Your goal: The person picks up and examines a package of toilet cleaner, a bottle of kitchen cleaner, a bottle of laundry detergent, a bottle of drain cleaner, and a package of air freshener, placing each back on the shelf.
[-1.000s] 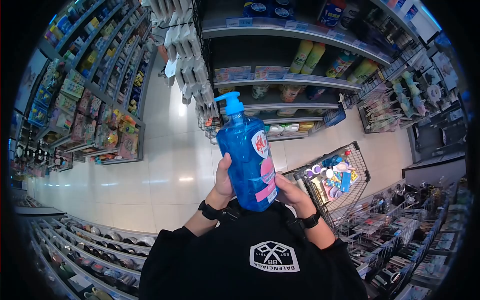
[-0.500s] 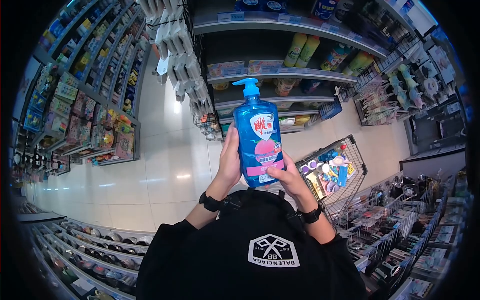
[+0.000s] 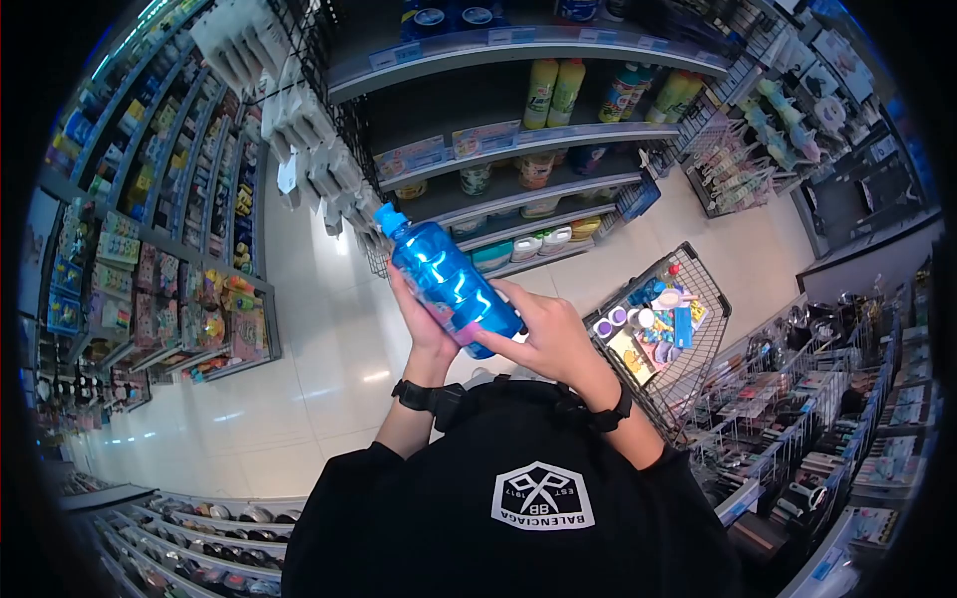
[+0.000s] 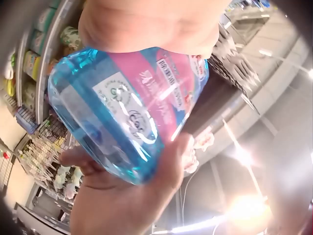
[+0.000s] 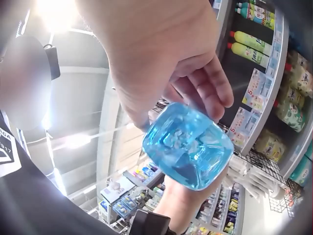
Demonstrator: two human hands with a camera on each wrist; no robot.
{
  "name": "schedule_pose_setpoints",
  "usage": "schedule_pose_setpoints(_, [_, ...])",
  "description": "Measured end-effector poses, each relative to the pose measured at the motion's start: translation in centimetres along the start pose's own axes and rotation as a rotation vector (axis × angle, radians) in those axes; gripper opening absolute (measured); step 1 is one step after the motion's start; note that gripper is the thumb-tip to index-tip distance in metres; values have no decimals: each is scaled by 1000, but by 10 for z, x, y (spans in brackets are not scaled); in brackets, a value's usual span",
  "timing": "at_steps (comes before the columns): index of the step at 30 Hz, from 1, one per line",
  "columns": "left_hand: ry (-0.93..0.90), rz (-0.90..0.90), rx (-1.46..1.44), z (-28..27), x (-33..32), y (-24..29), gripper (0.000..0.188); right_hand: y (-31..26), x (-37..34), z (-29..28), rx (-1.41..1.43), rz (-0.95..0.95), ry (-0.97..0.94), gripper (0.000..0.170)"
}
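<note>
A blue pump bottle of dish soap point(image 3: 439, 274) is tilted in front of the person's chest, its pump top toward the upper left in the head view. The left hand point(image 3: 424, 324) holds its lower left side. On the other side the right hand point(image 3: 553, 339) grips it near the base, thumb across the lower end. The left wrist view shows the pink label point(image 4: 146, 83) and a white printed patch on the bottle. In the right wrist view the clear blue base point(image 5: 188, 147) faces the camera, with the right hand's fingers curled at its far side.
A shelf rack point(image 3: 469, 55) with bottles stands ahead. White packets point(image 3: 299, 110) hang at its left end. To the right is a wire shopping cart point(image 3: 688, 339) holding several goods. Racks of kitchenware point(image 3: 797, 429) stand at lower right, and a tiled floor point(image 3: 299, 369) runs along the left.
The bottle has gone from upright, label toward the head camera, to leaning left with its label turned mostly away. Both hands have turned with it. The head view has shifted slightly.
</note>
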State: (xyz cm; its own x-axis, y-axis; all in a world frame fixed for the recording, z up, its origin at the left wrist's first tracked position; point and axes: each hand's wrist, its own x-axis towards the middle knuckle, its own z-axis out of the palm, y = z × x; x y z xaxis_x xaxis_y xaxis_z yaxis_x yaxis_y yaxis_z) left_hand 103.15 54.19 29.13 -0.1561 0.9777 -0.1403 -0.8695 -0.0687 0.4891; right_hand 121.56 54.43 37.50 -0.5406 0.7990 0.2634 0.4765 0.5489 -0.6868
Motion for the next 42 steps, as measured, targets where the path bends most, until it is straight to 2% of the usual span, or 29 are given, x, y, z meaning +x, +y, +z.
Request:
schedule_pose_setpoints(2, [-55,-62,-150,-15,7,2,87,7,2,-1,72,-49,11,50])
schedule_pose_setpoints(3, [-160,-120,-246,-27,10,3,82,10,1,-2,145,-112,-1,45])
schedule_pose_setpoints(4, [-226,-158,-331,-39,12,-2,79,6,1,-7,215,3,-80,37])
schedule_pose_setpoints(6, [-408,-215,-460,-48,16,-5,79,16,-3,3,206,-51,-80,37])
schedule_pose_setpoints(7, [-401,-222,-483,-41,7,-3,77,19,-4,6,193,-118,-94,38])
schedule_pose_setpoints(9, [-462,-254,-477,-43,7,-2,80,21,-7,9,171,-113,-125,36])
schedule_pose_setpoints(13, [-470,-259,-460,-49,12,-7,83,19,-4,9,236,-18,-54,34])
schedule_pose_setpoints(15, [-447,-181,-276,-44,20,-4,86,19,-2,8,291,72,28,33])
schedule_pose_setpoints(16, [-449,-104,-121,-36,16,2,87,20,-2,8,336,87,26,39])
schedule_pose_setpoints(17, [-457,-112,-114,-29,14,3,87,19,-2,9,338,88,39,39])
schedule_pose_setpoints(19, [-101,8,58,-20,11,1,82,17,-2,15,217,53,166,51])
schedule_pose_setpoints(20, [-78,65,114,-17,13,-2,74,20,-4,18,113,35,170,66])
schedule_pose_setpoints(21, [-84,62,118,-9,14,-5,74,22,-3,20,112,35,178,66])
schedule_pose_setpoints(23, [-39,54,294,7,12,-8,68,27,-3,24,-59,-33,257,80])
schedule_pose_setpoints(24, [-64,-39,202,13,12,-9,60,31,-3,27,-58,-31,262,80])
schedule_pose_setpoints(26, [-140,-81,235,18,11,-11,70,40,-2,32,-65,70,273,99])
schedule_pose_setpoints(27, [-196,-108,260,22,9,-10,77,47,-2,33,-65,74,279,99])
schedule_pose_setpoints(28, [-201,-115,263,25,5,-7,77,56,-2,32,157,233,258,105])
schedule_pose_setpoints(29, [-262,-150,360,29,0,-2,86,65,-2,30,380,389,236,110])
schedule_pose_setpoints(30, [-323,-185,458,33,-3,2,96,75,-3,28,564,443,217,112])
schedule_pose_setpoints(31, [-326,-196,463,37,-4,5,96,85,-6,27,632,456,196,106])
schedule_pose_setpoints(33, [-471,-206,568,43,-6,10,108,96,-10,29,1015,441,202,100])
schedule_pose_setpoints(34, [-476,-208,527,44,-7,12,110,96,-16,21,1144,433,149,98])
schedule_pose_setpoints(35, [-483,-227,529,45,-8,14,110,100,-19,20,1147,443,167,98])
schedule_pose_setpoints(37, [-594,-184,642,48,-9,19,108,107,-24,18,1589,363,24,101])
schedule_pose_setpoints(38, [-605,-150,632,42,-8,18,102,108,-26,18,1683,295,-55,106])
schedule_pose_setpoints(39, [-613,-156,633,38,-7,21,102,107,-27,19,1683,293,-45,106])
schedule_pose_setpoints(41, [-697,-254,555,31,-9,26,96,103,-28,21,2211,71,-176,108])
schedule_pose_setpoints(42, [-683,-228,545,32,-11,25,86,104,-31,25,2391,11,-210,108])
